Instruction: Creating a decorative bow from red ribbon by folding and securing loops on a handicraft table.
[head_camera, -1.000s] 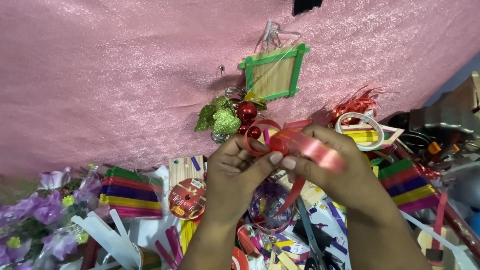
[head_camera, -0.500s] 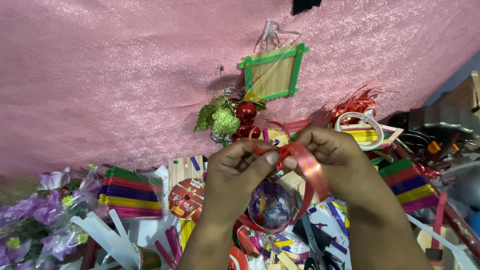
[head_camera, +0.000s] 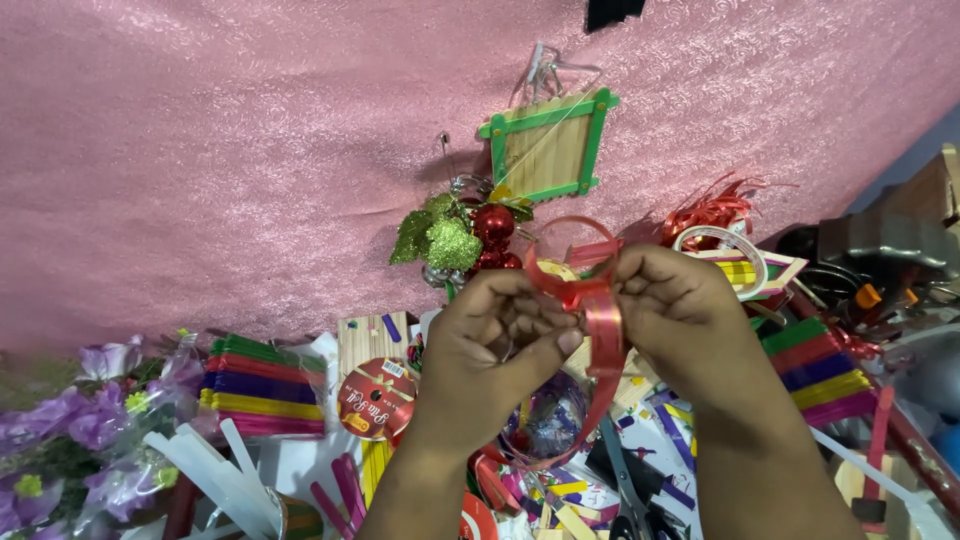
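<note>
We hold a red ribbon between both hands: our left hand pinches it at the centre, our right hand grips it just beside, with a loop rising above our fingers and a tail hanging down. Below lies a cluttered desk with bundles of coloured craft sticks, a red ribbon spool and purple flowers. Behind hangs pink cloth bearing a green-edged stick frame.

Shiny red ribbon, looped w/ tail hanging down, mid-air.
</note>
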